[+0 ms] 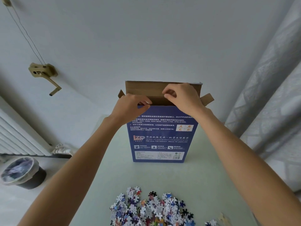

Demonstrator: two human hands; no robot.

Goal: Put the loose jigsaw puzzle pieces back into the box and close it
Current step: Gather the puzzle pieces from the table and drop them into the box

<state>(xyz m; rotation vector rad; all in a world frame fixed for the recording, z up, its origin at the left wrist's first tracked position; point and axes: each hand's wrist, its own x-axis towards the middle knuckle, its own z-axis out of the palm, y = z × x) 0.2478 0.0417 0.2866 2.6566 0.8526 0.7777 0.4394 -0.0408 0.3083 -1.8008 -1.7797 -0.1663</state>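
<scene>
A tall blue puzzle box stands upright on the pale green table, its brown top flap raised and its side flaps spread out. My left hand pinches the box's near top edge at the left corner. My right hand reaches over the opening, fingers curled and pinching the inside of the raised flap. A heap of loose jigsaw pieces lies on the table near me, with a few more pieces to its right.
A dark waste bin with a plastic liner stands on the floor at the left, below a white radiator. A hand crank is fixed to the wall. Grey curtains hang at the right.
</scene>
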